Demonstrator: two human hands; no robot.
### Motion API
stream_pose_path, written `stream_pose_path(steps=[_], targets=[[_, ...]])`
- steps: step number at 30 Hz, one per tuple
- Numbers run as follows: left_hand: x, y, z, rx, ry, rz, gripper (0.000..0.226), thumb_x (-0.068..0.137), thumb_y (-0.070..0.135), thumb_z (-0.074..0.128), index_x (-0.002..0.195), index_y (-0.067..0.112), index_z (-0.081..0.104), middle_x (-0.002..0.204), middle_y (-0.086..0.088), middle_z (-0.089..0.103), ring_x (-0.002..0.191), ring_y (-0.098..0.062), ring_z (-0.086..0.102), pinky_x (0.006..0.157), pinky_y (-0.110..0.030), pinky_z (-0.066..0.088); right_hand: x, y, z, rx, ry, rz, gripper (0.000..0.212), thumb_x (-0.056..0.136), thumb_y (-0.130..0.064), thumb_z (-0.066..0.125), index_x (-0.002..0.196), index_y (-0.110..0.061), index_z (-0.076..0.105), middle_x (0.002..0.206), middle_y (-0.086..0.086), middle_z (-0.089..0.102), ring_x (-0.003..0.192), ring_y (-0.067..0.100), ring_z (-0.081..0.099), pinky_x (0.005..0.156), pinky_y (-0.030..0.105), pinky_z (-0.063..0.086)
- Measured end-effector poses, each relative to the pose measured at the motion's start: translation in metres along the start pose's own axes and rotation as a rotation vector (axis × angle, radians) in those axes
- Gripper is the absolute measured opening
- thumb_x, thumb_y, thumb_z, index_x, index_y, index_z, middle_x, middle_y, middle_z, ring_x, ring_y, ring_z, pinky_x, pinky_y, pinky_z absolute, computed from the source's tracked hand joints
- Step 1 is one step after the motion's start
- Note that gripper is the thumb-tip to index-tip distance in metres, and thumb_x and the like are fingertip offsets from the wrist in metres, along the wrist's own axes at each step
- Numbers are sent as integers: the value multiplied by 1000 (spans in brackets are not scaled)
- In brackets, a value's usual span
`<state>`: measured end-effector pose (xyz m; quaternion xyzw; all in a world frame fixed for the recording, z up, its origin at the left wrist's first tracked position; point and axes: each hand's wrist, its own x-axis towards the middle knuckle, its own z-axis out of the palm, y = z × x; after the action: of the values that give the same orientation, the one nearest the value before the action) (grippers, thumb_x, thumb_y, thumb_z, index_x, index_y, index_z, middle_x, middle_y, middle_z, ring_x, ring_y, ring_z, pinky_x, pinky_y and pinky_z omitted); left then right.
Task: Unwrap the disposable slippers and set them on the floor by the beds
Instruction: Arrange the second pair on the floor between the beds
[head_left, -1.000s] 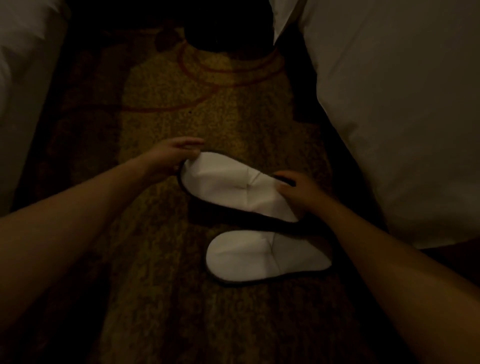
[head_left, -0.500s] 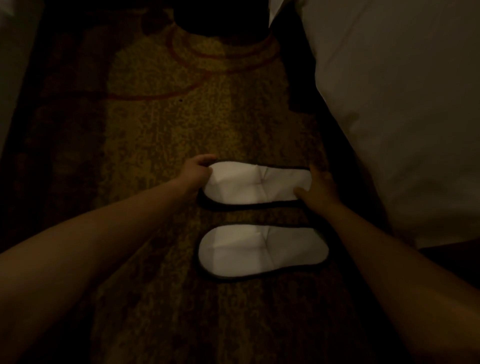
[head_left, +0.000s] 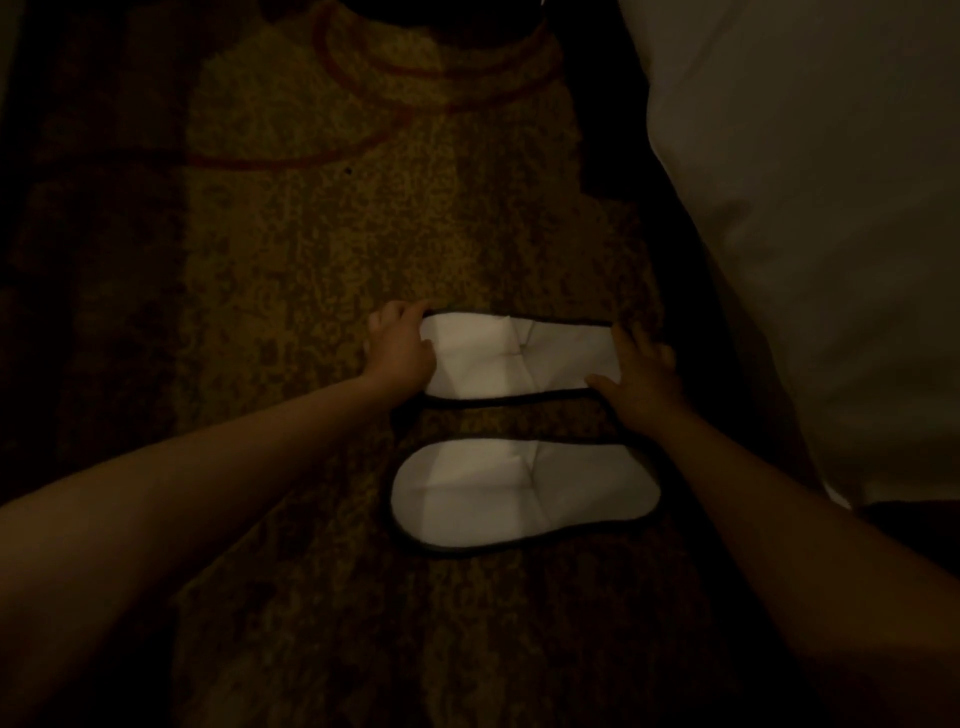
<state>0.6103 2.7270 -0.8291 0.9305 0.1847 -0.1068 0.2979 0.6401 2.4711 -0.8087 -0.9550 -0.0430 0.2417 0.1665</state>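
Left hand (head_left: 400, 345) is curled around the rounded left end of the far flat white disposable slipper with dark piping (head_left: 519, 358), fingers over the top edge, thumb laid on the white upper. Right hand (head_left: 641, 382) is cupped on the opposite end of the same slipper, fingers spread along its right edge, thumb at the near corner. So the slipper is held at both ends, one hand per end, each closed on it loosely rather than clenched; grip pressure cannot be read in this light. Long axis of the held slipper runs left-right across the view, spanning hand to hand, and it appears to lie flat on, or just at, the mottled yellow-brown patterned carpet (head_left: 322, 249); contact underneath is hidden. The second matching white slipper with dark trim (head_left: 524, 496) lies on the carpet just nearer the person, parallel to the first, a narrow strip of carpet between them, untouched by either hand; the right forearm passes close beside its right end. The pale bed cover (head_left: 805, 234) hangs close by on the right, so both slippers sit beside that bed with one end toward it. No wrapper is visible. Judgement: placement looks all but done; what remains is squaring the far slipper against the near one and letting go. Neither hand is nearer; the coming move turns on the two long axes staying parallel.
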Motion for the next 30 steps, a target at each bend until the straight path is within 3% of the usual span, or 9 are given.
stream_pose_path(steps=[4,8,11,14,20,30], targets=[[-11,8,-10,-43,51,-15,51,93,16,46,142,12,31,146,-19,30,133,-34,24,111,-42,22,-5,0,-2,66,35,-15,75,93,-36,50,149,-16,5,159,8,5,141,33,13,116,48,19],[-64,-3,-23,90,144,176,57,85,30,57,136,14,36,137,-16,37,126,-33,32,103,-47,32,-27,0,3,73,223,191,44,96,-22,40,138,-8,34,145,18,35,129,35,34,106,48,34],[-113,-19,-22,209,-74,241,72,76,48,63,135,17,37,134,-11,38,121,-28,35,94,-41,41,-47,7,11,-44,173,306,36,97,-16,33,131,-3,38,139,21,39,123,36,39,101,47,38],[-135,-27,-9,411,-306,276,92,69,62,61,141,22,23,139,-5,26,125,-22,30,93,-34,44,-57,8,17,-13,102,310,41,100,-16,29,137,0,31,145,21,33,129,36,36,109,46,32],[-133,-33,4,507,-333,331,92,75,55,62,144,16,15,142,-9,21,126,-24,26,100,-36,43,-69,2,16,53,88,278,38,99,-14,30,134,-2,39,139,21,42,124,35,42,105,47,36],[-140,-38,11,560,-303,333,91,72,61,59,142,18,19,138,-8,25,121,-24,32,91,-35,45,-72,6,17,-83,37,245,38,100,-15,30,134,0,33,144,22,33,129,33,36,107,41,31]])
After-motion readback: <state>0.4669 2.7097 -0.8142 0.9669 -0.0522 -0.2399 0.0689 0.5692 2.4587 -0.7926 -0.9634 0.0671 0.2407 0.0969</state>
